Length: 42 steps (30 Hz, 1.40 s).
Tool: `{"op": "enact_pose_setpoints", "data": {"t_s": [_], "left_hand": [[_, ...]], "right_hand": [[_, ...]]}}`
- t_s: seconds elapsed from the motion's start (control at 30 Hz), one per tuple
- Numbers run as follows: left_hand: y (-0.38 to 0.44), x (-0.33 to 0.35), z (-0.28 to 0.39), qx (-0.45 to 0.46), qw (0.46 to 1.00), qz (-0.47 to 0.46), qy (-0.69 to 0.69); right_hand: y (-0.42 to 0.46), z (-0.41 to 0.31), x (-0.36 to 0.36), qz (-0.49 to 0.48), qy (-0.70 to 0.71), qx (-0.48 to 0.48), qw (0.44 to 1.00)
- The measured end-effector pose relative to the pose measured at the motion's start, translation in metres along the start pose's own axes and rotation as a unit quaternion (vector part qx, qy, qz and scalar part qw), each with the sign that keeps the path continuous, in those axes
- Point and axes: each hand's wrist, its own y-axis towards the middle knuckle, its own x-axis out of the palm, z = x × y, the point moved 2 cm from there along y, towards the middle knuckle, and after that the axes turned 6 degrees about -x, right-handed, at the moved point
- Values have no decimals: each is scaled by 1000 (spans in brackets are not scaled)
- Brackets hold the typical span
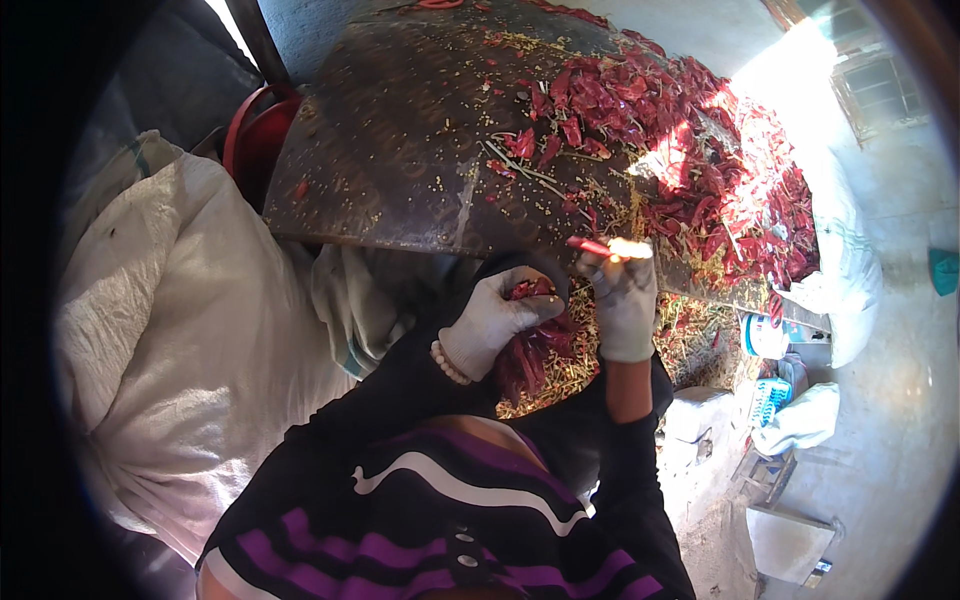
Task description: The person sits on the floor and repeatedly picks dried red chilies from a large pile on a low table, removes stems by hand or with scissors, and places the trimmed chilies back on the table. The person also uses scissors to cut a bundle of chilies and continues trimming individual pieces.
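My left hand (514, 307), in a pale glove with a bead bracelet at its wrist, grips several dried red chili peppers (525, 360) that hang below it. To its right my right hand (624, 300), also gloved, is raised at the table's edge. Its fingers are closed on a slim tool with a red handle (589, 245); sunlight washes out the far part, so its kind cannot be told. A large heap of dried red chilies (622, 101) covers the right side of the dark table (375, 172).
Seeds and loose stems (529, 169) lie scattered on the table. Stems and chili bits (697, 330) are heaped below its edge. A large white woven sack (225, 300) stands at left, near a red container (262, 139). A white bucket (763, 336) is at right.
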Motion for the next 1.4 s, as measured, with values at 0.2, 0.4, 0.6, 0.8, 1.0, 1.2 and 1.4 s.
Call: {"op": "enact_pose_setpoints", "data": {"t_s": [0.2,0.4,0.6,0.8,1.0,1.2,1.4], "left_hand": [[2,-5,-10,58,998,-13,-24],[1,-9,-13,83,995,-45,-6],[-2,-9,-10,48,999,-16,-8],[1,-12,-7,41,998,-3,-43],[1,-14,-4,34,999,-20,-5],[-2,-13,3,20,999,-35,0],[-3,-13,9,4,999,-14,45]], "right_hand": [[-46,-30,33,-42,-57,-48,996],[-47,-45,38,-133,-217,-161,954],[-41,-61,37,-224,-282,-128,924],[4,-40,23,-78,-225,-24,971],[116,38,23,-18,-431,-102,897],[182,88,45,-27,-609,11,793],[196,102,60,-20,-694,62,717]]}}
